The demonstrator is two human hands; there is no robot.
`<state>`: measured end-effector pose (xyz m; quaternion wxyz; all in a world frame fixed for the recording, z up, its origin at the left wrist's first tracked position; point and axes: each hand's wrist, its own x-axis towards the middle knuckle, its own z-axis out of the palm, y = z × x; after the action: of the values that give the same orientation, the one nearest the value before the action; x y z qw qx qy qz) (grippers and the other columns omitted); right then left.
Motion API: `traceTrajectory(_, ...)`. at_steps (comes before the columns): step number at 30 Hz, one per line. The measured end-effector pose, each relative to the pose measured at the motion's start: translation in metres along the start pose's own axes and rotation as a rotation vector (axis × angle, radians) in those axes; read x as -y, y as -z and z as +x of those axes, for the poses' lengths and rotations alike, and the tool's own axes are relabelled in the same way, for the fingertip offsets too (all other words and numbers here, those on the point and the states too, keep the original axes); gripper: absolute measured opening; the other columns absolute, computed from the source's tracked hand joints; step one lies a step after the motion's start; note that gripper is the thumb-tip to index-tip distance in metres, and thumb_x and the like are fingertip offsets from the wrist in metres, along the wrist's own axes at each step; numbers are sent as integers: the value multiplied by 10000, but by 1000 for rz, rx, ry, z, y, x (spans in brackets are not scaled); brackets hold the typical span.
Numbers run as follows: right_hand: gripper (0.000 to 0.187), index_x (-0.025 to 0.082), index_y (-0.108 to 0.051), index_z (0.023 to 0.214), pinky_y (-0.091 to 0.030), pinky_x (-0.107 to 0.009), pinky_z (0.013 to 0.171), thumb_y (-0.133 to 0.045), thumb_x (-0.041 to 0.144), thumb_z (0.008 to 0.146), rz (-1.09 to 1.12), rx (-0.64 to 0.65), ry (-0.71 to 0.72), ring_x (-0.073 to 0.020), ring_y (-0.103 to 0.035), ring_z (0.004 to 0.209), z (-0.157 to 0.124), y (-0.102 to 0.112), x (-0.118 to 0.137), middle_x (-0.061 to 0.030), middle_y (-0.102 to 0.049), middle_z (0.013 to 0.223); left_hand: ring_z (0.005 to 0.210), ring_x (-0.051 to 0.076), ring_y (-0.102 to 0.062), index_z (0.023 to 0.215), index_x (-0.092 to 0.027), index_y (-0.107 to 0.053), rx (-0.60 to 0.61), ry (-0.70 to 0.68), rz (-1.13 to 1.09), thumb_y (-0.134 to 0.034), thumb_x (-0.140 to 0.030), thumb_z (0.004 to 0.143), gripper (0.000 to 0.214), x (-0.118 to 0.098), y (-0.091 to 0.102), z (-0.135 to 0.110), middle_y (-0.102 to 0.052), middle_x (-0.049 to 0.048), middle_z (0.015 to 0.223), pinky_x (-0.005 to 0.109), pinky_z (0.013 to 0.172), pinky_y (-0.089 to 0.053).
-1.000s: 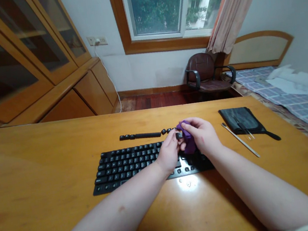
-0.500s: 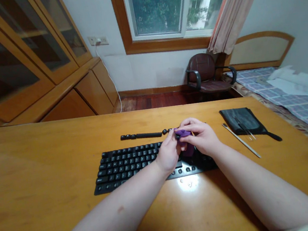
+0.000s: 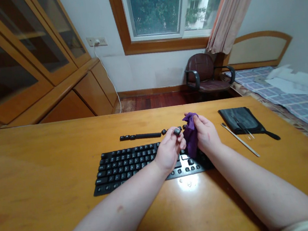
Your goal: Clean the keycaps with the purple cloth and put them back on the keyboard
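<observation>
A black keyboard lies on the wooden desk in front of me. My left hand hovers over its right part and pinches a small black keycap between thumb and fingers. Just to the right, my right hand is closed on a crumpled purple cloth, which hangs down toward the keys. The two hands are slightly apart. Behind the keyboard a row of removed keycaps, with the long space bar, lies on the desk.
A black pouch with thin tools on it, a black-handled tool and a slim metal stick lie at the right. Beyond the desk stand a wooden cabinet, a brown chair and a bed.
My hands, pressed together with the cloth on the keycap, have come apart. The right hand lifted the purple cloth up and right; the left still holds the keycap.
</observation>
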<state>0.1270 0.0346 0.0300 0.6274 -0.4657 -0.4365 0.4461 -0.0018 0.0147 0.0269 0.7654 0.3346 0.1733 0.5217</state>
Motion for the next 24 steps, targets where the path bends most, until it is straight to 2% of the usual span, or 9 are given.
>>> traceTrajectory(3,366,200,-704,959,-503,-312,686,-536,503,840,-148,53,129,-175,-609,724,-5,0,4,-48,-671,848,548,75,-389,835,-198,-448,-34,-27,-17,-587,-298,820,172,1,1,2,-409,-39,718,224,573,-340)
traceTrajectory(6,299,220,-731,920,-467,-354,864,-519,426,872,-303,121,305,-204,-606,912,-9,0,7,-64,-671,946,550,72,-390,824,-195,-454,-56,-40,-25,-603,-307,816,186,1,0,3,-429,-40,720,214,573,-349)
traceTrajectory(9,226,261,-730,979,-462,-355,872,-578,356,841,-371,207,397,-196,-592,929,-11,-1,6,-52,-647,946,553,78,-380,882,-195,-490,-111,-9,11,-611,-316,811,185,3,-2,2,-453,-34,705,201,547,-337)
traceTrajectory(12,238,298,-727,989,-478,-343,827,-681,306,756,-407,253,426,-183,-588,881,-11,-1,5,-30,-622,914,582,83,-393,914,-189,-514,-136,-5,39,-613,-295,802,184,6,-1,2,-476,-26,715,194,553,-337)
traceTrajectory(18,78,246,-733,791,-486,-308,682,-664,273,767,-381,146,423,-159,-576,709,-15,-3,9,-20,-605,760,602,92,-425,891,-194,-520,-114,-18,108,-614,-319,803,179,9,7,3,-481,-32,688,207,594,-350)
traceTrajectory(21,85,218,-683,736,-470,-315,708,-646,281,780,-451,71,442,-166,-568,721,-16,-4,10,-17,-589,734,588,95,-425,857,-199,-503,-89,-32,112,-634,-356,790,216,6,7,4,-469,-38,666,214,587,-340)
traceTrajectory(24,142,208,-632,786,-465,-316,722,-585,333,833,-393,-39,368,-167,-573,733,-12,-1,10,-13,-594,750,569,85,-421,832,-202,-484,-51,-39,79,-655,-349,771,234,2,4,4,-441,-45,674,218,584,-335)
